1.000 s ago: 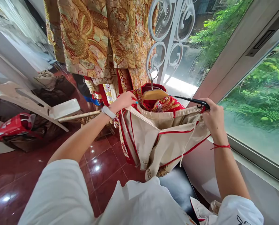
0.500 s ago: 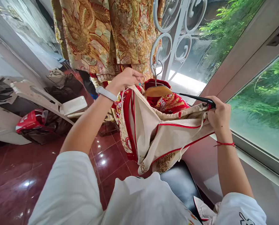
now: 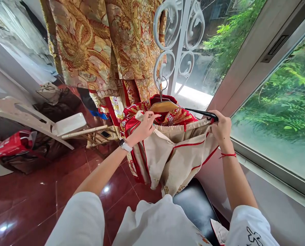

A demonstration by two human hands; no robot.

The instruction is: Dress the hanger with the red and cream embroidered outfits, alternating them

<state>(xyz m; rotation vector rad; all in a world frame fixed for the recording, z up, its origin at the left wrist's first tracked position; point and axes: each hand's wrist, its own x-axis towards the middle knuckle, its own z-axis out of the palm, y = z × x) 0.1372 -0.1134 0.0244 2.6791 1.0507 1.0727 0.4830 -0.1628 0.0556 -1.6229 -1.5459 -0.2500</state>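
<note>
A person in a white shirt (image 3: 152,222) worked with 2 bare hands on a cream garment (image 3: 156,157) trimmed with red piping, which hung open at the center of the frame. The right hand (image 3: 221,128), right of center, was closed around the end of a black hanger (image 3: 200,112), next to the garment's right corner. The left hand (image 3: 144,128), at center, was at the garment's left end, its thumb and forefinger bent and narrowly spaced; whether they pinched the cloth could not be told. A pale-banded watch (image 3: 126,146) circled the left wrist, and a red string bracelet (image 3: 228,155) the right.

Just beyond, a wooden hanger (image 3: 164,106) hung with a red garment (image 3: 182,117) embroidered in gold. Gold-patterned clothing (image 3: 88,54) filled the upper left of center, beside white scroll ironwork (image 3: 176,44). Greenery showed through a window (image 3: 278,112) at right. A white chair (image 3: 69,123), with a red bag (image 3: 14,145) nearby, stood at far left, above a red tiled floor (image 3: 39,201). A black seat (image 3: 196,205) was visible at lower right of center, below the cream garment.
</note>
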